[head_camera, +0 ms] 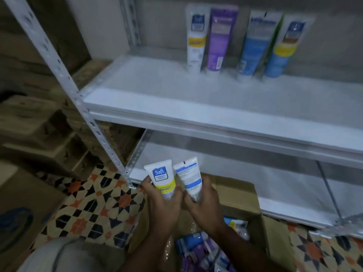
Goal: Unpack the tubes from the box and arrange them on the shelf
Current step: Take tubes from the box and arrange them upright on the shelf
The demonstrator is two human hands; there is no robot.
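Observation:
My left hand (163, 201) grips a white tube with a yellow band (161, 176), held upright above the open cardboard box (253, 205). Beside it, my right hand (204, 205) holds a white and blue tube (189, 174), its back label facing me. The two tubes almost touch. More tubes (198, 250), blue, purple and white, lie in the box below my wrists. On the upper white shelf (176, 107) several tubes stand against the back wall: a white and yellow one (195, 36), a purple one (219, 38), and two blue ones (255, 44) (284, 48).
A perforated metal shelf post (78, 91) slants down on the left. The lower shelf (294, 211) lies behind the box. Stacked cardboard boxes (39, 124) fill the left side, and patterned tiles (94, 205) cover the floor.

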